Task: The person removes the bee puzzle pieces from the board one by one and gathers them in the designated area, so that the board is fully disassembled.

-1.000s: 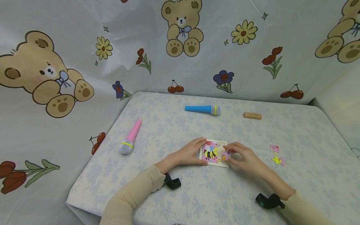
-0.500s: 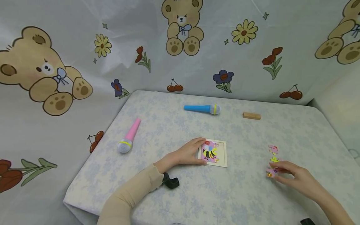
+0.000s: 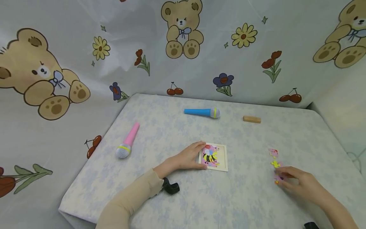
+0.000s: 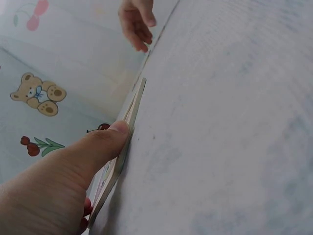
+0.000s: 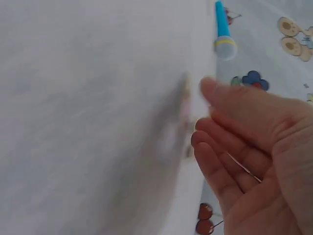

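My left hand [image 3: 191, 156] grips the left side of a square wooden puzzle board [image 3: 223, 159]. A striped bee picture [image 3: 210, 156] fills the board's left part, and pale bare wood shows on the right. In the left wrist view the thumb [image 4: 117, 129] presses on the board's edge. My right hand [image 3: 298, 183] is low over the right of the table, fingertips at a pink puzzle piece [image 3: 279, 177]. Its thumb [image 5: 215, 90] and fingers stand apart in the right wrist view. A yellow piece [image 3: 275, 163] and another pink piece [image 3: 273, 152] lie just beyond.
A blue toy microphone [image 3: 200, 112] lies at the back of the table, with a small wooden block [image 3: 252, 119] to its right. A pink toy microphone [image 3: 131, 136] lies on the left. A bear-patterned cloth [image 3: 128, 38] hangs behind the table.
My right hand has carried the pink piece from the board rightward to the loose pieces, turned it there and parted its fingers. My left hand keeps its grip on the board.
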Motion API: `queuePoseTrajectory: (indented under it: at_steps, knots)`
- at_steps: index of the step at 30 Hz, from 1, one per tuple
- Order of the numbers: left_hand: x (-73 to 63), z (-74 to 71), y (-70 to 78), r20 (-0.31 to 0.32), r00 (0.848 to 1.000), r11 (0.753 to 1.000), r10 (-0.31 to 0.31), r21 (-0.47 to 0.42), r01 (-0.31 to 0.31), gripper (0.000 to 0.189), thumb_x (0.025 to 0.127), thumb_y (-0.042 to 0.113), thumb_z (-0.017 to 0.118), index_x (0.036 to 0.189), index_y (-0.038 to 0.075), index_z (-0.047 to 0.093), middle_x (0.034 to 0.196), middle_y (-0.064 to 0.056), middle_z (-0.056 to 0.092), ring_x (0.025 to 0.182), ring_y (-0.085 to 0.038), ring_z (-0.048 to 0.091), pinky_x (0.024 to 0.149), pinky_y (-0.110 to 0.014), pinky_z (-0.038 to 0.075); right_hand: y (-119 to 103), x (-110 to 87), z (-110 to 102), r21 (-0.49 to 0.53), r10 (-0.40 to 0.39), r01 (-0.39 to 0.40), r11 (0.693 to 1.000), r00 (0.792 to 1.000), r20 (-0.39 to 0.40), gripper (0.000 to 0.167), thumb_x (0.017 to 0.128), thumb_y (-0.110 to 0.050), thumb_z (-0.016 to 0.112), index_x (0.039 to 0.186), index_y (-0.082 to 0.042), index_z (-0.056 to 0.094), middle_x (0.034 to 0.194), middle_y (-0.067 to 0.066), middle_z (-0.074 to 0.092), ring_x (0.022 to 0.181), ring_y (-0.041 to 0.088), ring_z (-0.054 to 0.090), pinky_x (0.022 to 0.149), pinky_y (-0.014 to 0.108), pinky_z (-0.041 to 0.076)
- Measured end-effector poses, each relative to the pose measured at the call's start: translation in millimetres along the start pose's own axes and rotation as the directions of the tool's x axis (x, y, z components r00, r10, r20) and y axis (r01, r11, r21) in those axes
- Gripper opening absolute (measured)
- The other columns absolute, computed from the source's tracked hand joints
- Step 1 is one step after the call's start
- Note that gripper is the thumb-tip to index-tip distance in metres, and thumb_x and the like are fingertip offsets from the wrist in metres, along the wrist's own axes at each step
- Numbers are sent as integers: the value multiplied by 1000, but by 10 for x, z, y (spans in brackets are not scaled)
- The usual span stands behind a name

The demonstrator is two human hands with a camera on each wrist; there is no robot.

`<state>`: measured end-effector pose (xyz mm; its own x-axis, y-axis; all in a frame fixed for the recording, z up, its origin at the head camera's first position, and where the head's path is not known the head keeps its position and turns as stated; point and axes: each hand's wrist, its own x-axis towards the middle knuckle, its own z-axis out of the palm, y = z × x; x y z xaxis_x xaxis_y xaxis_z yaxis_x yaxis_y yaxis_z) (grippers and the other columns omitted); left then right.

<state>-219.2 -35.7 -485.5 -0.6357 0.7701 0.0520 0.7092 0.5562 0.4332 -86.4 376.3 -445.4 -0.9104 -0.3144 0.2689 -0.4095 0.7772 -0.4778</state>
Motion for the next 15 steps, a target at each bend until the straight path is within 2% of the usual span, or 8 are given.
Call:
queuePoseTrajectory:
  at_steps: [4, 6, 8, 12, 15]
  knots:
    - [-2, -37, -14, 4, 1000, 1000, -18, -4, 18, 97, 81, 57, 66, 148, 2, 24, 152, -10, 23, 139, -20, 19, 111, -30, 18, -210, 322, -36, 9, 136, -136, 991, 991, -8, 42, 83, -20, 75, 121, -8, 62, 111, 5, 64, 91, -11, 51, 68, 29, 52]
    - [-4, -46, -16, 14, 1000, 1000, -23, -8, 23, 97, 81, 57, 66, 149, 2, 24, 152, -9, 23, 139, -19, 18, 111, -30, 18, -339, 519, 24, 29, 126, -125, 992, 991, -39, 40, 86, -21, 72, 122, -9, 61, 113, 8, 64, 93, -8, 53, 70, 33, 52]
    - [-6, -48, -15, 20, 1000, 1000, -23, -15, 24, 97, 81, 57, 65, 149, 3, 24, 152, -9, 23, 140, -19, 18, 111, -30, 18, -476, 719, 130, 58, 91, -89, 994, 995, -42, 38, 88, -21, 69, 124, -9, 61, 115, 8, 64, 96, 1, 58, 74, 37, 53]
    - [-3, -36, -8, 25, 999, 1000, -23, -21, 24, 97, 81, 58, 65, 149, 3, 23, 153, -8, 22, 140, -18, 17, 111, -29, 17, -718, 1110, 424, 137, 24, -28, 990, 999, 31, 34, 90, -19, 67, 120, -4, 63, 114, 10, 64, 98, 26, 62, 80, 45, 51]
    - [14, -22, -13, 24, 999, 999, -25, -28, 25, 97, 81, 58, 65, 150, 5, 23, 153, -7, 21, 140, -17, 17, 111, -29, 17, -817, 1339, 648, 199, 11, -32, 980, 994, 108, 33, 89, -17, 67, 118, 0, 63, 113, 12, 64, 98, 29, 62, 83, 48, 50]
